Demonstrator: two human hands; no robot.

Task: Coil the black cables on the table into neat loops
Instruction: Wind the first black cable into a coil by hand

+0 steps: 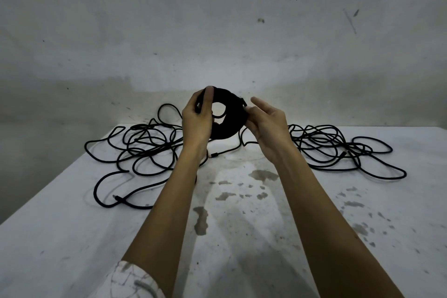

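A tightly wound black cable coil (229,116) is held up above the far part of the table. My left hand (197,120) grips its left side, thumb over the top of the loop. My right hand (264,123) pinches the coil's right edge with thumb and a finger, the other fingers spread. A short loose tail with a plug (214,155) hangs from the coil down to the table. A tangled black cable (142,150) lies at the left, another tangled black cable (338,147) at the right.
The white table (242,225) is stained with grey patches in the middle and at the right. Its left edge runs diagonally beside the left tangle. A bare, marked grey wall (217,31) stands behind the table.
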